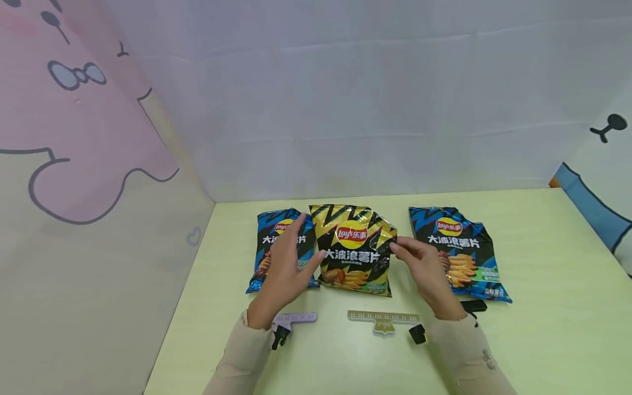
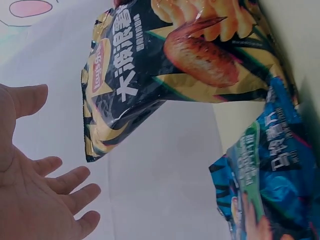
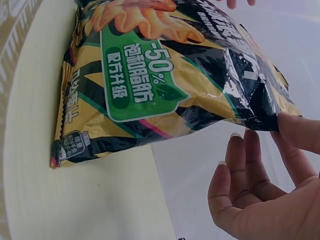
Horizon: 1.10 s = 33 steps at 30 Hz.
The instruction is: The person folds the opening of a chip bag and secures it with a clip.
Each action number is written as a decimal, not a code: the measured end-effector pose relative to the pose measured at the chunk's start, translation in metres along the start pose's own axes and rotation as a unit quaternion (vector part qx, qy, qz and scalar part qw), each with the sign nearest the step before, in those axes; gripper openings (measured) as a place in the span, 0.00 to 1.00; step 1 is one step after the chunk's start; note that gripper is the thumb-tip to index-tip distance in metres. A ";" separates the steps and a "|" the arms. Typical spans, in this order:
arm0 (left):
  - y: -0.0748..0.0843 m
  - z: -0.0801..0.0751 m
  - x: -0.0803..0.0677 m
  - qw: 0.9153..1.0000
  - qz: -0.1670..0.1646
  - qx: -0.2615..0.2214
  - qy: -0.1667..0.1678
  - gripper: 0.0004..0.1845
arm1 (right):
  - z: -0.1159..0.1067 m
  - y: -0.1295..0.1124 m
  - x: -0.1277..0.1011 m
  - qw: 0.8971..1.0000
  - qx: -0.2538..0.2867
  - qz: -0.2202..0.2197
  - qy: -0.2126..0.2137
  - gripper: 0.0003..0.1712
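Observation:
A gold-and-black bag of potato chips [image 1: 351, 236] stands between my two hands. Thumb and forefinger of my right hand [image 1: 425, 269] pinch its right edge; the right wrist view shows the other fingers [image 3: 257, 185] curving below that edge. My left hand [image 1: 286, 269] is held up by the bag's left side with fingers spread, and in the left wrist view a gap separates its fingertips [image 2: 82, 175] from the bag. Behind the left hand, and partly hidden by it, lies a blue-and-black chip bag [image 1: 265, 233].
Another blue-and-black chip bag [image 1: 464, 249] lies on the right, beyond the right hand. In front of the bags are a purple ruler-shaped clip [image 1: 303, 317] and a gold one [image 1: 384, 318]. A pale curtain [image 1: 345, 109] hangs behind the yellow table [image 1: 553, 274].

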<state>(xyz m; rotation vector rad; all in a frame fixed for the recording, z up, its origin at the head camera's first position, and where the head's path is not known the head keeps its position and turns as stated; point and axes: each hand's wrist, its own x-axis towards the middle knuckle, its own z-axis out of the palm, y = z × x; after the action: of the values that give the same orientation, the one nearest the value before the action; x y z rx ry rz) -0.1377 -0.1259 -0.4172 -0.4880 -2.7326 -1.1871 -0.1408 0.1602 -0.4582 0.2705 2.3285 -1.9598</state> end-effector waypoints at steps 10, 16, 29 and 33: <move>0.009 -0.008 0.035 0.998 0.046 0.053 -0.005 0.40 | 0.000 0.002 -0.005 1.000 0.004 0.002 -0.009 0.23; 0.015 -0.008 0.058 0.991 0.079 0.096 -0.044 0.33 | 0.000 0.000 -0.007 1.000 0.013 -0.013 -0.003 0.22; 0.030 0.006 0.089 0.983 0.137 0.097 -0.074 0.14 | 0.003 0.000 -0.008 1.000 0.015 -0.012 -0.001 0.22; 0.034 0.009 0.092 0.982 0.147 0.094 -0.068 0.13 | 0.005 0.001 -0.008 1.000 0.013 -0.014 0.007 0.23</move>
<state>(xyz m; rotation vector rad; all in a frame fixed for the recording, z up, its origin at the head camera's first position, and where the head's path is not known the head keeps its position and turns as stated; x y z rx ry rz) -0.2130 -0.0754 -0.3777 -0.9383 -2.7210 -0.8447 -0.1334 0.1552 -0.4583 0.2553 2.3307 -2.0086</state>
